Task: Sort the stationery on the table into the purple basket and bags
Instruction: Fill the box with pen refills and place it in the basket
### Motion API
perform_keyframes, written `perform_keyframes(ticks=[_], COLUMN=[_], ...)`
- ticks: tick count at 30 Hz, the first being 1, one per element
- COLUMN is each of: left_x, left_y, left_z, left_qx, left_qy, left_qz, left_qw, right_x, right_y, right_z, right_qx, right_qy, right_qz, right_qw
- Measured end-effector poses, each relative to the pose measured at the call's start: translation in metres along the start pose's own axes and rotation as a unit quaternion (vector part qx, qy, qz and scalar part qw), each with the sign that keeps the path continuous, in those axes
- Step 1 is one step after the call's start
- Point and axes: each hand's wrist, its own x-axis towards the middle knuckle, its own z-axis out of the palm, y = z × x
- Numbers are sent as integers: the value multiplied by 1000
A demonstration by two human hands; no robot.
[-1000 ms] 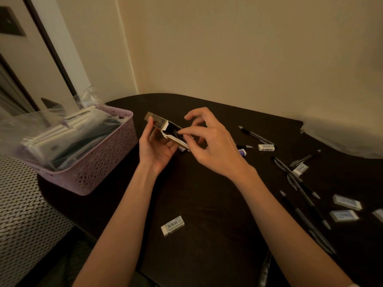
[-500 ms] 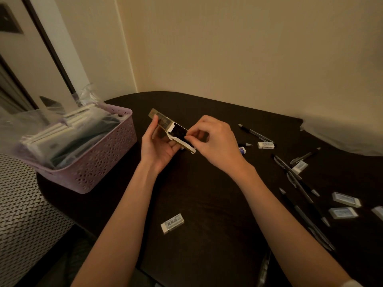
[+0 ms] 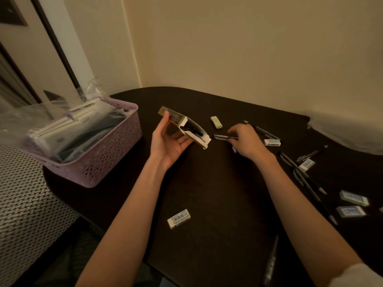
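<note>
Erasers [image 3: 178, 218] and pens [image 3: 296, 166] litter table [image 3: 217, 193].

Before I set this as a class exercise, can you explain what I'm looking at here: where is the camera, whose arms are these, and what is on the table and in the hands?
There is no machine: these are a person's two bare arms, filmed by a wide-angle camera worn on their head, looking forward and down.

The left hand holds a small open cardboard box with dark items inside, raised above the dark table. The right hand is down at the table, its grip closed on a black pen.

Loose erasers lie about: one in a white sleeve near the front, a pale green one beyond the box, and more to the right among scattered pens. At the left stands the purple basket, already holding clear bags of stationery.
</note>
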Motion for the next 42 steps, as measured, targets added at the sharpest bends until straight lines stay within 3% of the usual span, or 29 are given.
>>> perform_keyframes(ticks=[6,9,12,15,18,24,28,36,42], left_x=[1,0,2,1,2,4,4,4,5], left_y=[3,3,4,5,4,5,4,3,4], left_z=[-3,-2,-5,-5,-6,-10,-10,-11,-12], left_qx=[-12,-11,-14,-17,-23,-41,-44,-36,-31], left_qy=[-5,-5,-4,-2,6,6,-2,-22,-25], left_qz=[-4,0,1,8,12,15,13,14,11], left_qw=[1000,1000,1000,1000,1000,999,999,999,999], right_x=[5,-4,-21,-48,-72,-88,-87,-73,-76], right_y=[-12,-18,-28,-52,-74,-88,-92,-85,-83], right_z=[0,-14,-32,-51,-65,-73,-61,-38,-44], right_qx=[-140,-150,-6,209,341,404,377,245,248], right_qy=[24,100,266,346,327,298,268,140,123], right_qz=[-102,-163,-189,-219,-256,-327,-342,-327,-323], right_qw=[985,970,945,888,844,801,818,902,905])
